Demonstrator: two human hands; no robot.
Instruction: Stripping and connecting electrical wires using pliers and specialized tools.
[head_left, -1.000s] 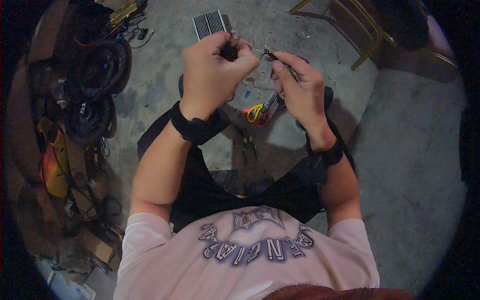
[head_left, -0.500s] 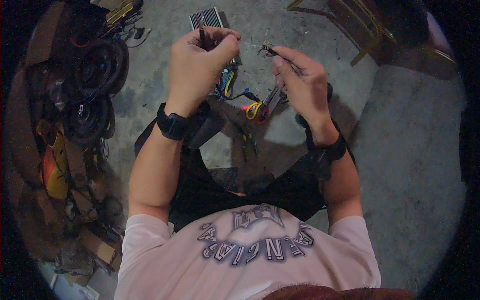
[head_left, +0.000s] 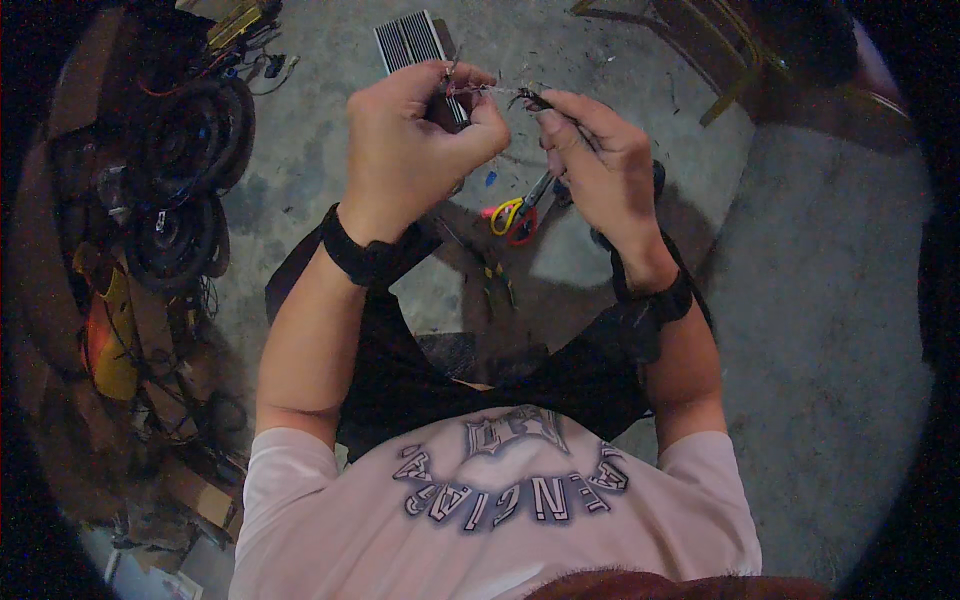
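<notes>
My left hand [head_left: 420, 140] is closed, thumb and fingers pinching thin wires [head_left: 462, 90] with reddish strands. Beside it, my right hand [head_left: 605, 150] grips the end of a dark cable [head_left: 535, 98] with frayed strands at its tip. Pale thin strands span the short gap between the two hands. Behind the left fingers, part of a finned metal box [head_left: 408, 42] lies on the floor. Scissors [head_left: 515, 218] with yellow and red handles rest below the right hand. Between my knees, a dark tool [head_left: 490, 275] with yellow marks, perhaps pliers, is dimly visible.
Round black parts [head_left: 200, 135] and tangled wires are piled along the left, with cardboard and a yellow-orange piece [head_left: 112, 345] lower down. A brown metal frame [head_left: 725, 100] stands at the upper right. Small scraps dot the concrete floor [head_left: 820, 300].
My left hand has moved right, close to the right hand, and its wires now extend toward the cable. The coloured wires below the box are now hidden from view. The right hand has barely moved.
</notes>
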